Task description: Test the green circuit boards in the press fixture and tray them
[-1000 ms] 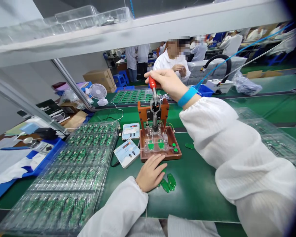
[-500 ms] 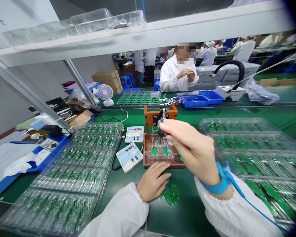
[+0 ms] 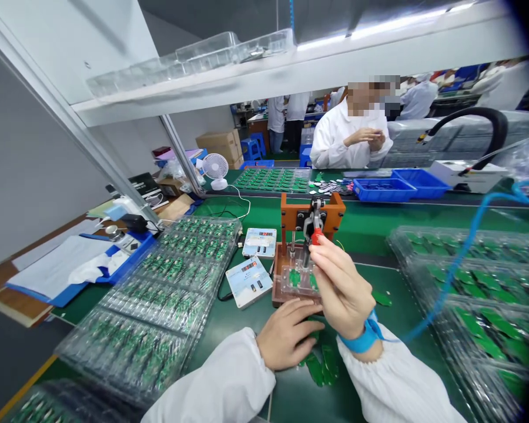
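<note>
In front of me stands a brown and orange test fixture (image 3: pixel 286 220) with a toggle clamp. My right hand (image 3: pixel 346 291), in a blue wrist strap, has its fingers closed round the clamp's red-tipped handle (image 3: pixel 317 235). Below the clamp, a clear plate (image 3: pixel 286 286) holds green circuit boards (image 3: pixel 294 277), one of them partly behind my right hand. My left hand (image 3: pixel 288 335) lies with fingers stretched out at the fixture's front edge. Just under and beside it, several loose green boards (image 3: pixel 321 369) lie on the table.
Two small meter boxes (image 3: pixel 249 282) with red digits sit left of the fixture. Trays of boards stand left (image 3: pixel 158 294) and right (image 3: pixel 480 282). Another green board (image 3: pixel 382 298) lies right of my hand. Blue bins (image 3: pixel 383 190) and a seated co-worker (image 3: pixel 348 135) are across the bench.
My right hand has moved down relative to the fixture, and the clamp's red handle tip now shows at its fingertips. My left hand stays at the front edge. The view has turned left.
</note>
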`<move>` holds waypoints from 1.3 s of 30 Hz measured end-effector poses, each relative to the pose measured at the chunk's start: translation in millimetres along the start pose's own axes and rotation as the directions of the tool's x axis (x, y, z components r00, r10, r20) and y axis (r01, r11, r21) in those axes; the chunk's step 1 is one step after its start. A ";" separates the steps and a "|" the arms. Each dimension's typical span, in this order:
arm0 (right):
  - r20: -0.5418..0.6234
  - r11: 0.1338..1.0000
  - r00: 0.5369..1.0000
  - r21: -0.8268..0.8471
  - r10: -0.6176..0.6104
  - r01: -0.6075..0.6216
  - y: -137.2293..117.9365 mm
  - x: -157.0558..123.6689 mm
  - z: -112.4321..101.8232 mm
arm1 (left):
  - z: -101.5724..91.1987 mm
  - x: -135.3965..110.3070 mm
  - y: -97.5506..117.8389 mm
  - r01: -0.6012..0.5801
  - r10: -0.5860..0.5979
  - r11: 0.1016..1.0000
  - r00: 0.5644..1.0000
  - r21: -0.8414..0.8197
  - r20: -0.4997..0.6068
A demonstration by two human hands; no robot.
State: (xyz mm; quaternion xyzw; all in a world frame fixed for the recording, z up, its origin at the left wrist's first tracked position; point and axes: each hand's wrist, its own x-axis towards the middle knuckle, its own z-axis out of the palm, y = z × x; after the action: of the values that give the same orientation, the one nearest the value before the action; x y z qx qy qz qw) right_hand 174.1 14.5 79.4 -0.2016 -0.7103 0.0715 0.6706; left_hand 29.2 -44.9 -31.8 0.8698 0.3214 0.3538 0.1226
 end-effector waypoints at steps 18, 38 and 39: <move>0.158 0.972 0.985 0.214 0.064 -0.097 2.6 11.1 -21.1 | -126.6 40.8 -136.1 0.400 -0.621 0.762 0.674 0.510 0.399; 0.178 0.968 0.983 0.235 0.049 -0.091 4.2 10.9 -21.2 | -133.4 47.0 -144.8 0.421 -0.697 0.717 0.462 0.555 0.549; 0.176 0.967 0.983 0.237 0.049 -0.090 4.4 10.7 -20.9 | -135.6 46.7 -144.2 0.424 -0.714 0.700 0.445 0.575 0.541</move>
State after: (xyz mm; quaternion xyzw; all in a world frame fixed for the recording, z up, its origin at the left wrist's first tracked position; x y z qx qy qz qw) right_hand 195.3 19.1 89.5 -0.1359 -0.7427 0.1985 0.6249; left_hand -107.7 93.3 27.4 0.7759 0.5799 -0.1547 0.1943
